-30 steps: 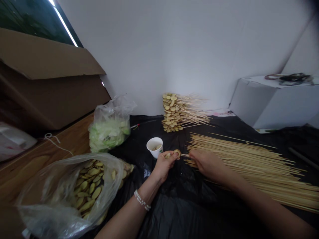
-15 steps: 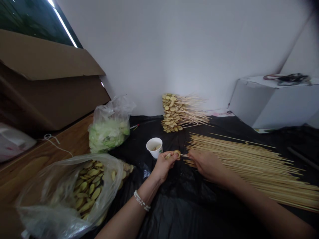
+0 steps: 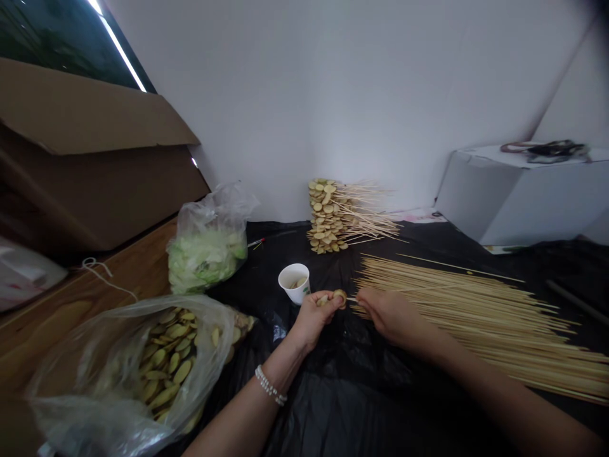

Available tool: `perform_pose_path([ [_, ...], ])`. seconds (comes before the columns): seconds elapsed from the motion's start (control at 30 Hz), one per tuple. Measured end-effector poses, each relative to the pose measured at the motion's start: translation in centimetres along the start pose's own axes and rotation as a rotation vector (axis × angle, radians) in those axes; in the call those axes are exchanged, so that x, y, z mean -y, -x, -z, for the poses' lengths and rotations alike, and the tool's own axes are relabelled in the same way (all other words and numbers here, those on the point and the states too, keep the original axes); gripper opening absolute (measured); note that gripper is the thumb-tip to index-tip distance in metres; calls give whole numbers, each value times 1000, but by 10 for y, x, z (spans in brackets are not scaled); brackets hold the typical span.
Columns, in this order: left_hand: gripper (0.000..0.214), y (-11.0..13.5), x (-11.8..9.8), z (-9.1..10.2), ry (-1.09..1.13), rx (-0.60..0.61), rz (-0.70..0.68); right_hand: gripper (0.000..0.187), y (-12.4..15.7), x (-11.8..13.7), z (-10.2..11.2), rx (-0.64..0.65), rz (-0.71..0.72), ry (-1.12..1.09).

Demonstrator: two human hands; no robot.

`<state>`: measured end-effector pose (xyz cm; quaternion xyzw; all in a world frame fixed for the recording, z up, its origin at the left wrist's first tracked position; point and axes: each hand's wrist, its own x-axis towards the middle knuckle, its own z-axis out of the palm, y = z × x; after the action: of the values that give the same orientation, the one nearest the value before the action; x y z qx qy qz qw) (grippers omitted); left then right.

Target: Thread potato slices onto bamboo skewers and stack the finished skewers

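My left hand (image 3: 314,316) is closed on small round yellowish slices (image 3: 333,297) held at its fingertips. My right hand (image 3: 387,313) pinches a thin bamboo skewer (image 3: 353,299) whose tip meets the slice in my left hand. Both hands hover over black plastic sheeting (image 3: 342,381). A clear bag of the same yellowish slices (image 3: 171,355) lies open to the left of my left forearm. A pile of bare skewers (image 3: 476,311) spreads to the right of my right hand.
A stack of finished skewers (image 3: 340,216) leans by the white wall. A small white paper cup (image 3: 294,282) stands just beyond my left hand. A bag of green leaves (image 3: 207,251), a cardboard box (image 3: 90,158) and a white box (image 3: 518,190) flank the work area.
The two hands stay together at the slice and skewer; the right hand has edged slightly left toward the left hand. Nothing else has moved.
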<state>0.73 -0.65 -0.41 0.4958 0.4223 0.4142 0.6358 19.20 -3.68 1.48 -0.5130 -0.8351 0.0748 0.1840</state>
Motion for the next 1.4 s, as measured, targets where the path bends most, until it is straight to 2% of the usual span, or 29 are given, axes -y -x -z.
perform_pose_path([
  [0.17, 38, 1, 0, -3, 2, -12, 11, 24, -2, 2, 8, 68, -39, -69],
  [0.4, 37, 1, -1, -5, 131, -109, -11, 23, -3, -11, 11, 8, -12, -246],
  [0.53, 40, 1, -2, -4, 130, -120, -6, 24, -2, -14, 11, 13, -7, -187],
  [0.8, 39, 1, -3, -2, 112, -93, -8, 22, -1, -8, 4, -75, -34, -86],
  [1.03, 40, 1, -5, -2, 69, -91, 10, 25, -1, -3, 10, 56, -35, -101],
  [1.27, 37, 1, -3, -1, 48, -63, 12, 22, -1, -2, 2, -82, -16, -125],
  [1.4, 37, 1, -3, -1, 38, -63, 11, 21, 0, -2, -1, -58, -16, -109],
])
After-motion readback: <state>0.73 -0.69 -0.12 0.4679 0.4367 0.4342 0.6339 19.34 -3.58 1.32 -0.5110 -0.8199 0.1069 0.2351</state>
